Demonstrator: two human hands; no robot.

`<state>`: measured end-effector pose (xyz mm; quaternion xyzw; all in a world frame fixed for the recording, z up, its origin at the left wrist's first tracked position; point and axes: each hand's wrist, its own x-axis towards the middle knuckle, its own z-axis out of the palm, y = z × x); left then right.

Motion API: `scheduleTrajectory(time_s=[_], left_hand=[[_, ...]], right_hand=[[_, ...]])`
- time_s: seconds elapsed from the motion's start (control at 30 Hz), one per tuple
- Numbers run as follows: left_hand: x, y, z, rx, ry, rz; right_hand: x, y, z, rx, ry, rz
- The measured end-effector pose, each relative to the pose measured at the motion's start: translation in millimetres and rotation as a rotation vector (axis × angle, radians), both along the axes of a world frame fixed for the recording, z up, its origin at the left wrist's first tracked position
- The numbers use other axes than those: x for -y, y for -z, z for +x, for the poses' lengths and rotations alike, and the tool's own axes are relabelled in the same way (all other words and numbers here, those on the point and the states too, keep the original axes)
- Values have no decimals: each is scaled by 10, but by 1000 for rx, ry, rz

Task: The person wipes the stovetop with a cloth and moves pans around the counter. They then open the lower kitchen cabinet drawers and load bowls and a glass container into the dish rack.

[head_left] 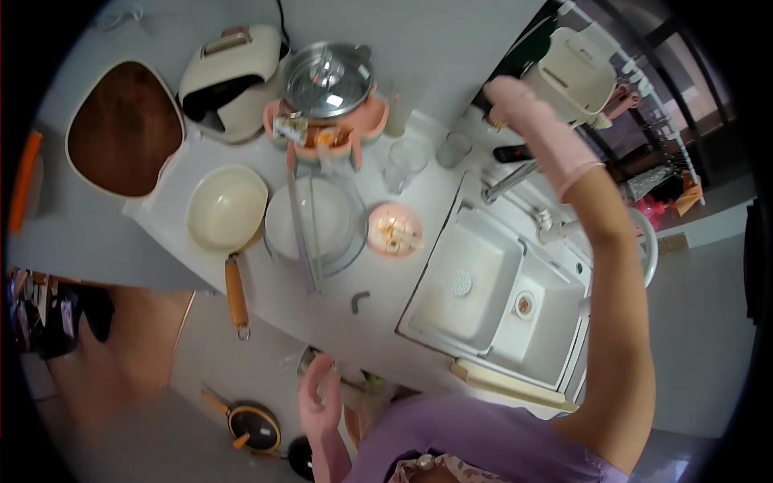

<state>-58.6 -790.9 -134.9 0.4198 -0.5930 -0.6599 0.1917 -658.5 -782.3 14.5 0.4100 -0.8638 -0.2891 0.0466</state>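
Both my hands wear pink rubber gloves. My right hand (515,103) reaches far over the sink's back edge, beside a cream plastic caddy (570,74) at the window. Its fingers are blurred and partly turned away; a small brownish thing (494,121) shows just under them, and I cannot make out whether it is held. My left hand (320,396) hangs low in front of the counter edge, fingers curved and apart with nothing between them. Below the right forearm are the tap (511,182) and the white double sink (463,233), with a drain strainer (525,303) in one basin.
On the counter stand a cream pan (227,209), a glass bowl (354,256) with chopsticks (314,233) across it, a pink bowl (394,229) with scraps, drinking glasses (405,165), a lidded pot (328,79) and a white appliance (233,80). Another pan (254,425) lies lower left.
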Motion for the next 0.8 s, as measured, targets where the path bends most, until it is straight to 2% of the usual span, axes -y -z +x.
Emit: scheduleTrajectory(time_s=[0.03, 0.1, 0.13, 0.17, 0.23, 0.3, 0.37, 0.43, 0.53, 0.63, 0.67, 0.8], left_hand=[[1, -38, 5, -8, 1, 3], [0, -79, -38, -50, 4, -5], [11, -61, -38, -46, 28, 0], [4, -60, -43, -53, 23, 10], [-19, -79, -70, -75, 19, 27], [-43, -124, -126, -84, 42, 30], [-30, -191, -123, -70, 88, 12], [-4, -253, -103, -41, 156, -22], [-7, -343, -2, 9, 169, -106], [-37, -396, 114, 35, 100, -97], [-42, -411, 137, 65, 84, -88], [-32, -466, 183, 189, 78, -62]], right_hand=[[0, -58, -1, 51, 60, -54], [-49, -545, 524, 116, -19, -227], [-87, -767, 919, 207, 71, -412], [-137, -889, 1328, 294, 167, -597], [-315, -912, 1845, 423, 96, -769], [-366, -615, 2305, 574, 218, -545], [-515, 222, 2351, 656, 42, -367], [-260, 279, 2641, 634, 348, -3], [-313, 474, 2725, 758, 434, -125], [-603, 765, 2674, 707, 249, -588], [-677, 842, 2664, 699, 279, -688], [-773, 1293, 2546, 700, 475, -573]])
